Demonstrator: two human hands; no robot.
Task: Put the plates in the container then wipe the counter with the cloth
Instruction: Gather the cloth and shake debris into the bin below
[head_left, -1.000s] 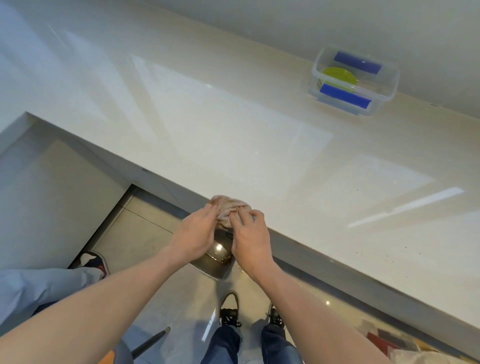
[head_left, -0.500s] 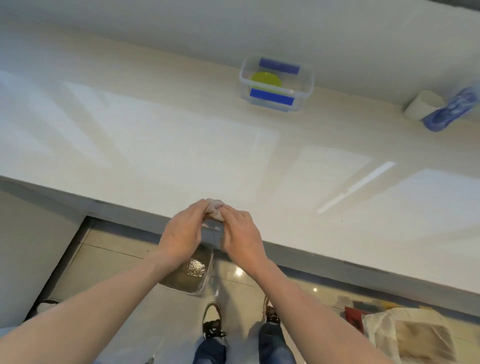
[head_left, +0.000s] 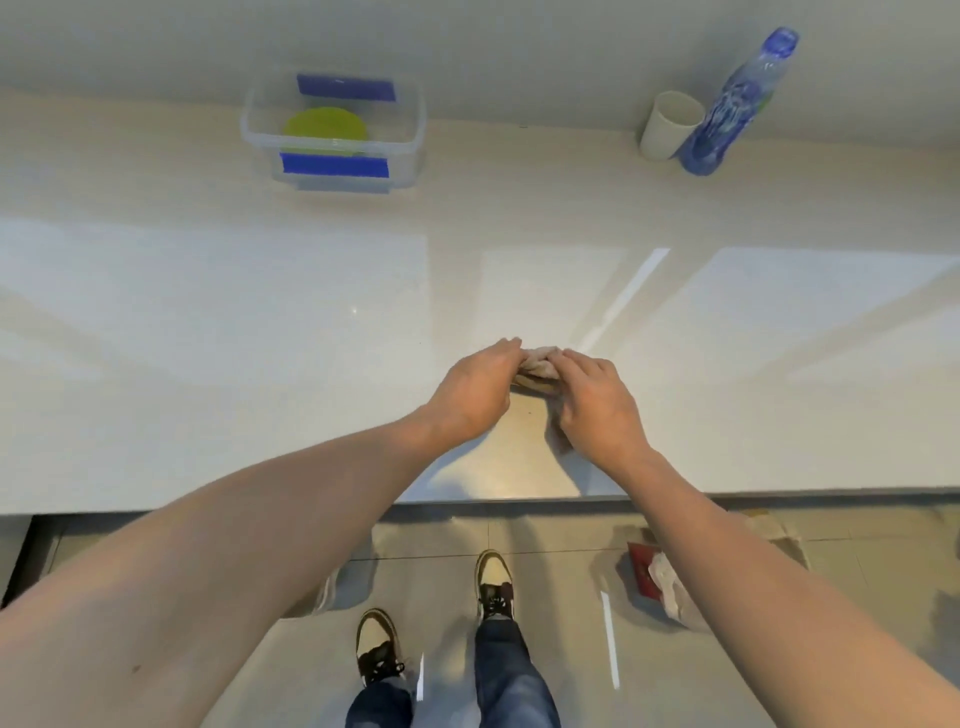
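A small crumpled beige cloth (head_left: 540, 364) lies on the pale glossy counter (head_left: 260, 322), a little in from its front edge. My left hand (head_left: 475, 389) and my right hand (head_left: 597, 400) grip it from either side, fingers curled over it, so most of the cloth is hidden. At the back left against the wall stands a clear plastic container (head_left: 410, 130) with blue tape strips. A lime-green plate (head_left: 324, 130) lies flat inside it.
A white cup (head_left: 667, 124) and a blue-labelled plastic bottle (head_left: 732, 109) stand at the back right by the wall. On the floor below the counter edge lie a plastic bag and a red item (head_left: 665, 582), beside my shoes.
Both hands have carried the cloth from the counter's front edge forward onto the surface. The view has swung right, bringing the cup and bottle into sight.
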